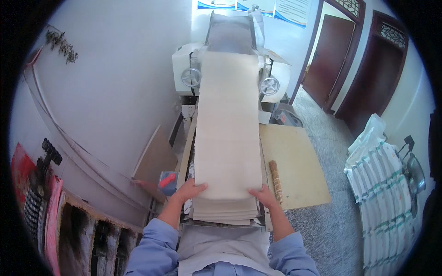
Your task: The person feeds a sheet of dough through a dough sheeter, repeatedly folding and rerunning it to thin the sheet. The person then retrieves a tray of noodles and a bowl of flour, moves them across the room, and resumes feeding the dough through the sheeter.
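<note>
A long, wide sheet of pale dough point(228, 120) runs from the rollers of a dough sheeting machine point(184, 57) down towards me. At its near end it lies in folded layers point(224, 214) on the machine's tray. My left hand point(191, 189) grips the sheet's left edge, thumb on top and fingers hidden beside or beneath it. My right hand point(260, 195) holds the right edge in the same way, roughly level with the left. Two metal handwheels point(191, 77) point(269, 86) flank the dough near the rollers.
A yellowish board point(293, 165) with a bundled straw brush point(276, 181) adjoins the machine's right side. At the left stands a container with a red-handled item point(167, 180). Stacked white and green bags point(383, 193) and hanging metal pans point(415, 172) are at the right.
</note>
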`<state>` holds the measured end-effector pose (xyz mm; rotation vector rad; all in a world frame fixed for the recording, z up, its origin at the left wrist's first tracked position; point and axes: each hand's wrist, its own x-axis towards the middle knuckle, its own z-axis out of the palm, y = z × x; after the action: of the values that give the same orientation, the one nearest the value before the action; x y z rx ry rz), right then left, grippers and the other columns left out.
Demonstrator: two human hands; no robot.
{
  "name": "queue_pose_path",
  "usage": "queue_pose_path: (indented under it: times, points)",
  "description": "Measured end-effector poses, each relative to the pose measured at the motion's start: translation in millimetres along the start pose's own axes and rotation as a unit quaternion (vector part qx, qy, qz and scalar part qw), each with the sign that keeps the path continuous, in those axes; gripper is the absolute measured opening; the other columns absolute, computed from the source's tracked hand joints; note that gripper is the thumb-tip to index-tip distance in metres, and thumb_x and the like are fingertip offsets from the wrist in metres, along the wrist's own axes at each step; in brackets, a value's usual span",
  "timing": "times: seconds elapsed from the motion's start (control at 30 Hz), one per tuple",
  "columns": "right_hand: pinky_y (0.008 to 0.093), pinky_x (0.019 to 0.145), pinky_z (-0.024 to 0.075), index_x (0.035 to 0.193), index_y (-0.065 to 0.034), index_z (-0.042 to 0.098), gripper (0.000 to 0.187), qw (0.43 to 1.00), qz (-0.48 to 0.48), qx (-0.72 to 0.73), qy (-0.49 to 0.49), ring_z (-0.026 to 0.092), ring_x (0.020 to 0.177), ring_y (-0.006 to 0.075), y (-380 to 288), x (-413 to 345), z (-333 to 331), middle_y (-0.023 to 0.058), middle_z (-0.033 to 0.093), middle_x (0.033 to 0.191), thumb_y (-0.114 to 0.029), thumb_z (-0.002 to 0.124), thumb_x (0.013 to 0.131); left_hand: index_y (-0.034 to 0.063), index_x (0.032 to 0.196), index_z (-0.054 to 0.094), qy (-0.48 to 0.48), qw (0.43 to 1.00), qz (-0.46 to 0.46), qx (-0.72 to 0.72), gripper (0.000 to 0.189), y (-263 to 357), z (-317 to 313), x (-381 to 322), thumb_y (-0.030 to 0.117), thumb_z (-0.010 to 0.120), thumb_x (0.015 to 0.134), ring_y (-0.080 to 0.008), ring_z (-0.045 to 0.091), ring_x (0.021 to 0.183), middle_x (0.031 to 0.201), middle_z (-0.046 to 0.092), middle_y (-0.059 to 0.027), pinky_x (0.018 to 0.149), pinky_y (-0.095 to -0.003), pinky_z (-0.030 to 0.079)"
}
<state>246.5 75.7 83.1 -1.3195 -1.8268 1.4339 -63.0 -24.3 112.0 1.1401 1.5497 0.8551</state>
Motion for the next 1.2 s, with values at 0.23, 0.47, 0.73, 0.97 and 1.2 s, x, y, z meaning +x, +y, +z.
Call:
queue_pose_path:
  times: [0.23, 0.47, 0.73, 0.97, 1.2]
  points:
    - [0.0312, 0.084, 0.0479, 0.112, 0.0054, 0.059, 0.048, 0.956, -0.109, 0.270, -0.050, 0.061, 0.095, 0.0196, -35.2, -46.9, -26.7, 0.0127, 0.065, 0.104, -0.027, 0.072, 0.078, 0.0024, 0.128, 0.052, -0.039, 0.958, 0.124, -0.255, 0.054, 20.1, -20.8, -49.6, 0.027, 0.070, 0.083, -0.0151, 0.055, 0.108, 0.118, 0.060, -0.0066, 0.093, -0.0307, 0.042]
    - [0.0331, 0.088, 0.0459, 0.118, 0.0042, 0.056, 0.055, 0.995, 0.046, 0.083, -0.038, 0.059, 0.100, 0.0203, 40.2, -27.5, 9.5, 0.0129, 0.064, 0.111, -0.029, 0.072, 0.078, 0.0013, 0.127, 0.052, -0.031, 0.996, 0.028, -0.075, 0.057, -39.7, 8.2, -32.4, 0.030, 0.070, 0.081, -0.0186, 0.055, 0.108, 0.119, 0.060, -0.0097, 0.096, -0.0331, 0.041]
    - [0.0336, 0.084, 0.0477, 0.111, 0.0032, 0.061, 0.043, 0.999, -0.034, 0.002, -0.008, 0.062, 0.094, 0.0204, 62.6, -13.4, 31.0, 0.0135, 0.066, 0.103, -0.027, 0.068, 0.081, -0.0042, 0.110, 0.062, 0.061, 0.993, 0.044, 0.092, 0.049, -59.3, 23.9, 0.3, 0.038, 0.062, 0.084, -0.0309, 0.063, 0.097, 0.103, 0.066, -0.0211, 0.086, -0.0363, 0.047]
    - [0.0381, 0.079, 0.0491, 0.103, 0.0050, 0.062, 0.041, 0.995, -0.083, -0.032, 0.042, 0.065, 0.089, 0.0315, 86.3, 3.9, 38.6, 0.0221, 0.067, 0.095, -0.030, 0.064, 0.082, -0.0130, 0.101, 0.060, 0.134, 0.986, -0.008, 0.101, 0.055, -62.1, 28.0, 4.2, 0.039, 0.061, 0.083, -0.0353, 0.064, 0.095, 0.097, 0.064, -0.0281, 0.081, -0.0400, 0.048]
    - [0.0370, 0.076, 0.0498, 0.104, 0.0050, 0.063, 0.038, 0.993, -0.057, -0.086, 0.053, 0.066, 0.085, 0.0279, 77.3, 9.9, 37.9, 0.0206, 0.068, 0.092, -0.026, 0.065, 0.081, -0.0156, 0.102, 0.058, 0.136, 0.988, 0.017, 0.076, 0.057, -60.6, 25.9, 8.0, 0.038, 0.061, 0.084, -0.0325, 0.065, 0.094, 0.096, 0.065, -0.0274, 0.080, -0.0385, 0.049]
